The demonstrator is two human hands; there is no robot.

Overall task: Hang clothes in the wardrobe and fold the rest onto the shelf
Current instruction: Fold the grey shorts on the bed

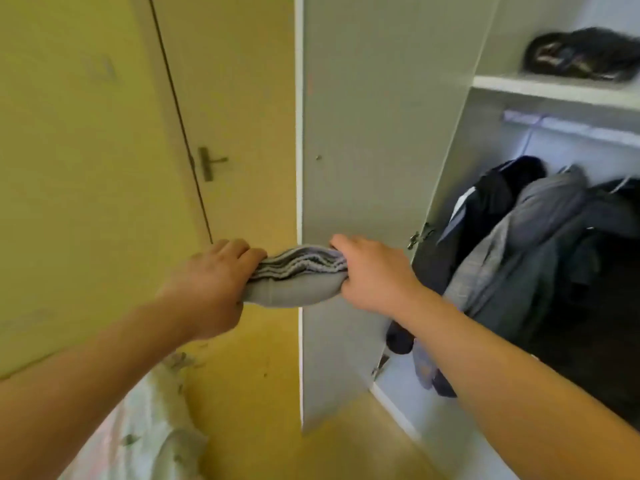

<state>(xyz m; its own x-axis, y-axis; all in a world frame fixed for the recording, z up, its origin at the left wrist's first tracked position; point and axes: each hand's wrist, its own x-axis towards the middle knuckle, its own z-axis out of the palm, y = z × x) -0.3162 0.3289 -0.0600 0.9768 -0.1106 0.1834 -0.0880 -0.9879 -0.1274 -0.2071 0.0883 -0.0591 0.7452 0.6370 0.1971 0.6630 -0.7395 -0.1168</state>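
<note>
A folded grey garment [298,277] with several layered edges showing on top is held in the air between both hands. My left hand [211,289] grips its left end, and my right hand [372,273] grips its right end. The bundle hangs in front of the open white wardrobe door [363,133]. Inside the wardrobe, a rail [571,128] carries dark and grey hanging clothes [526,244]. Above the rail, a white shelf [554,90] holds a dark folded item [581,57].
A yellow room door with a metal handle [209,164] stands to the left of the wardrobe. A pale patterned cloth [149,427] lies at the lower left. The floor is yellowish below the wardrobe door. The wardrobe's lower interior is dark.
</note>
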